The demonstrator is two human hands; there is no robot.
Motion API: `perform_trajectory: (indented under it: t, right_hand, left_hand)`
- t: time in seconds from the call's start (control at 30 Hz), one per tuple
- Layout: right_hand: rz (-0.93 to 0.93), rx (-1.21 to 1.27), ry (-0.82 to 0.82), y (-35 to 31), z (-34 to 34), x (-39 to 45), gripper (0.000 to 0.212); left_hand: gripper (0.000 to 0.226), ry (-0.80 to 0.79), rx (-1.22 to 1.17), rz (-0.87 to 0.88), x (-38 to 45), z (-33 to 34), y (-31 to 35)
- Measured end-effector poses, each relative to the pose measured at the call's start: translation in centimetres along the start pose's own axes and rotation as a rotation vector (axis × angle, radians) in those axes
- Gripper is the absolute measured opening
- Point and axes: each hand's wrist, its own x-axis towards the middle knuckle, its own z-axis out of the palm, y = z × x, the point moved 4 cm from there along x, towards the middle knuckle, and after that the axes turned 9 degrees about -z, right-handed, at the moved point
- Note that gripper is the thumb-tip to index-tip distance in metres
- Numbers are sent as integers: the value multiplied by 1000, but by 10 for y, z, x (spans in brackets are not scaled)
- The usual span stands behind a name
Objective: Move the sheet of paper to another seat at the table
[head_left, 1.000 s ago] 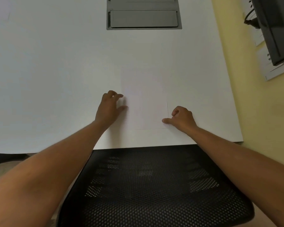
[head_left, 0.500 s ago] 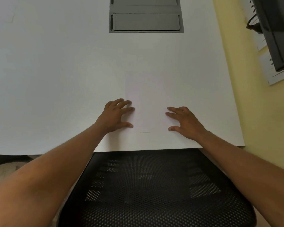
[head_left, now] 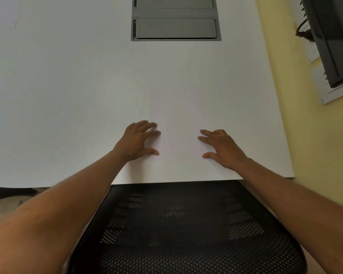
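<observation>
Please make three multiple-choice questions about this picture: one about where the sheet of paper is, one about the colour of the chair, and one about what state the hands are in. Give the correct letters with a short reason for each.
1. Where is the sheet of paper?
A. Flat on the white table, near its front edge
B. On the chair seat
C. Lifted in the air

2. What colour is the mesh chair?
A. White
B. Black
C. Yellow

3. How are the left hand and the right hand?
A. Closed in fists
B. Pinching the sheet's corners
C. Open, fingers spread, at the sheet's two sides

Answers:
1 A: the sheet's faint outline lies flat on the tabletop between the hands.
2 B: the mesh below the table edge is black.
3 C: both hands lie palm down with fingers spread, gripping nothing.
</observation>
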Motion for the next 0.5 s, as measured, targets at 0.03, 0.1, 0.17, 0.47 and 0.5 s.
perform_trajectory:
  t: [0.03,0.1,0.17,0.47,0.5]
  right_hand:
    - [2,-1,1,-1,0,0,72]
    - [4,-3,3,-2,-1,0,72]
    - [5,-8,2,-3,-2,0,72]
    - [57,83,91,-20,-16,-1,74]
    - [43,48,143,-31,-24,2,71]
  left_hand:
    - [90,5,-1,5,0,0,0]
    - [90,7,-5,7,0,-1,0]
    - [91,6,-6,3,0,-2,0]
    - [86,193,19,-4,-16,-26,11]
    - [85,230,47,-19,-23,-38,11]
